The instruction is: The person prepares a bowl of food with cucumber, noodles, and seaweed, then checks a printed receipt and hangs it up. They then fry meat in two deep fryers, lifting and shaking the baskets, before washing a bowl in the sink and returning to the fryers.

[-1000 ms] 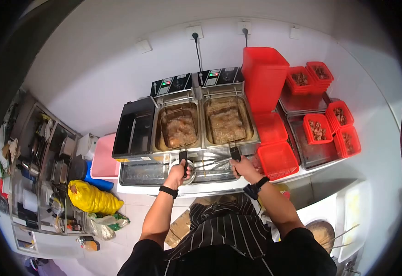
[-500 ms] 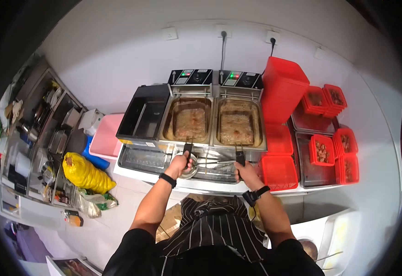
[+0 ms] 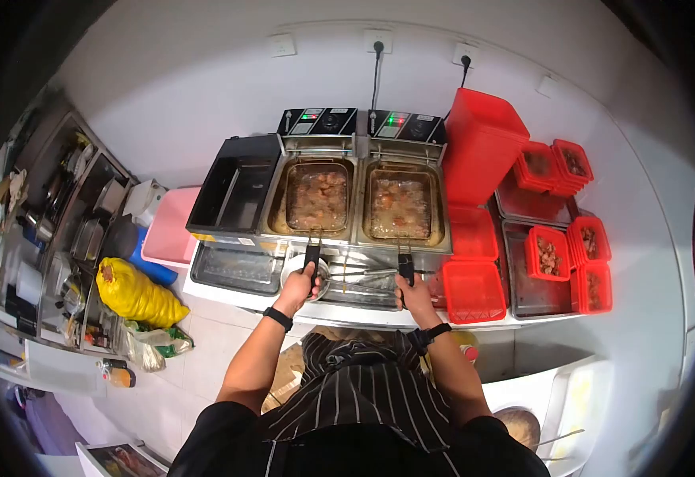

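Two fryer baskets sit side by side in the oil wells of a double deep fryer. My left hand is wrapped round the black handle of the left fryer basket. Around the black handle of the right fryer basket, my right hand is closed. Browned fried pieces lie in the left basket amid bubbling oil. Similar pieces show in the right one. Below my left hand, a round pale bowl is partly hidden; metal tongs lie between the two hands.
Red baskets and a tall red bin stand right of the fryer. Several red tubs of meat pieces sit on metal trays farther right. A black lidded well adjoins the fryer's left, beside a pink tub.
Both baskets have risen in the oil, and the pieces in them show more clearly. The handles, still in my hands, have come up slightly. The whole view has shifted a little.
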